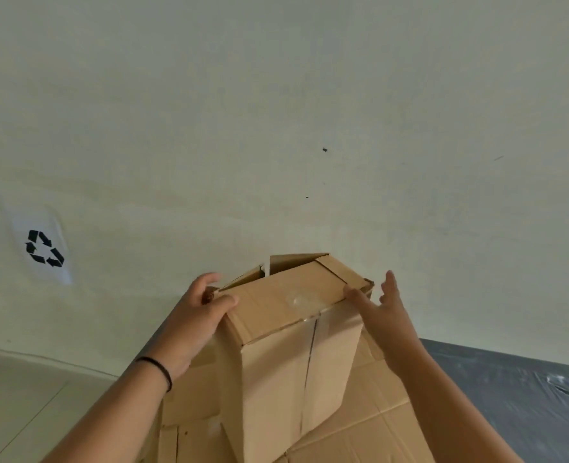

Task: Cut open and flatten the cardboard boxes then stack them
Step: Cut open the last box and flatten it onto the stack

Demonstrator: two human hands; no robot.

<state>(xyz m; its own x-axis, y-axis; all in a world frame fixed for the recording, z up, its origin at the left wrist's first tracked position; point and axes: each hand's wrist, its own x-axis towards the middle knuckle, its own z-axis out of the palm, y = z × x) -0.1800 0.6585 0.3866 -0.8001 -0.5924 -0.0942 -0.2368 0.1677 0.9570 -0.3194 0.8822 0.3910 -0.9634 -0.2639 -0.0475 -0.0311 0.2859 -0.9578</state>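
A tall brown cardboard box (pixel 276 372) stands upright in the lower middle, resting on flattened cardboard (pixel 373 429). Its top flaps are partly loose, and a taped seam runs down its front face. My left hand (pixel 193 325) grips the box's upper left corner, thumb on the top flap and fingers curled behind. My right hand (pixel 381 312) is at the upper right edge with fingers spread; its thumb touches the top flap's right edge. A black band circles my left wrist.
A dark grey table surface (pixel 510 396) extends to the right under the cardboard. A pale wall fills the background, with a white sheet bearing a black recycling symbol (pixel 44 248) at the left. Light floor tiles (pixel 19 396) show at lower left.
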